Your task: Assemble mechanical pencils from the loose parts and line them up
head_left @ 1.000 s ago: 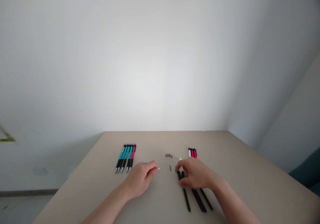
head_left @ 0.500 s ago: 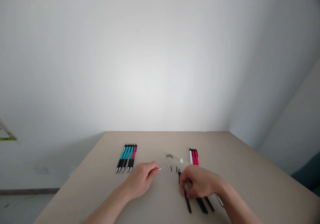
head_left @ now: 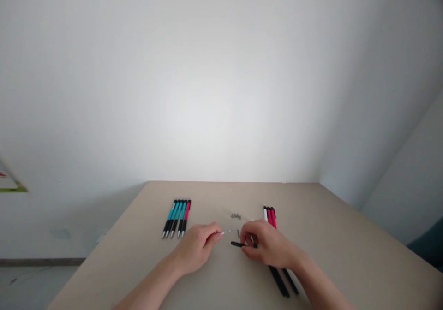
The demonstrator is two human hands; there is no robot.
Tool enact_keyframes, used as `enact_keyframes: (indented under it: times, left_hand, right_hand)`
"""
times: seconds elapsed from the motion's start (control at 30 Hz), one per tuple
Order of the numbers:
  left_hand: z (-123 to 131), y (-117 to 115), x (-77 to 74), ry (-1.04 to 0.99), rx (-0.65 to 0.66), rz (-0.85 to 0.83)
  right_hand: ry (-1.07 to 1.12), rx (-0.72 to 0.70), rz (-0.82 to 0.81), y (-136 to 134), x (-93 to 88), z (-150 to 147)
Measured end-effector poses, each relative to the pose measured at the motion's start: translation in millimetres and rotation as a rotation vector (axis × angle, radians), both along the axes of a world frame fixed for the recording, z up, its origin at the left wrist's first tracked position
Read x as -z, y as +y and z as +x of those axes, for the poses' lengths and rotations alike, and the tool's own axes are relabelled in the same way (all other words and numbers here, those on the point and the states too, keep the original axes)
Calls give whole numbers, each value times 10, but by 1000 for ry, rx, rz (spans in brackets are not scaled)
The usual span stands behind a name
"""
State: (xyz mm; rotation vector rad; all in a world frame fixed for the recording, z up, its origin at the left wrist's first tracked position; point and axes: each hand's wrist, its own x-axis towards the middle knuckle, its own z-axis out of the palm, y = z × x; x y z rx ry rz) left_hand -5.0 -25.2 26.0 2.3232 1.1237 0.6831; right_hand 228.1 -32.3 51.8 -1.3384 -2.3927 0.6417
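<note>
My left hand (head_left: 199, 247) pinches a thin, light pen refill (head_left: 227, 232), its pointed end turned right. My right hand (head_left: 268, 243) is closed on a slim black pen grip (head_left: 236, 244), held almost level with its free end toward the refill. The refill and the grip are apart. Between the hands lies a small spring (head_left: 238, 233); the others near it are hidden by my right hand. Several small metal pen tips (head_left: 236, 216) stand in a row just beyond. Under my right wrist lie more black pen grips (head_left: 278, 282), partly covered.
A row of turquoise pens (head_left: 176, 217) with one red pen (head_left: 187, 213) lies at the left of the beige table (head_left: 207, 291). At the right are one white and two red pen barrels (head_left: 272, 215), partly behind my right hand. A wall (head_left: 221, 93) stands beyond the table.
My right hand has picked up one black pen grip, turned it nearly level and brought it left toward the refill. My left hand has stayed almost still.
</note>
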Motion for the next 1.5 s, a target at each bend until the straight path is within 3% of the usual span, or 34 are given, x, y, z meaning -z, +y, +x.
enact_keyframes:
  times: [0.4,0.73,1.03,1.5]
  left_hand:
    - [-4,-1,-4,-8,-2,21]
    - [-2,1,13,0,0,22]
    - [-11,-7,6,-5,-11,27]
    - [-17,2,-35,-21,-14,14]
  right_hand:
    - [112,121,136,20,-47,-32]
    - [318,59,141,54,69,-13]
    - [461,223,71,75,56,-34]
    - [458,196,75,50,22,-19]
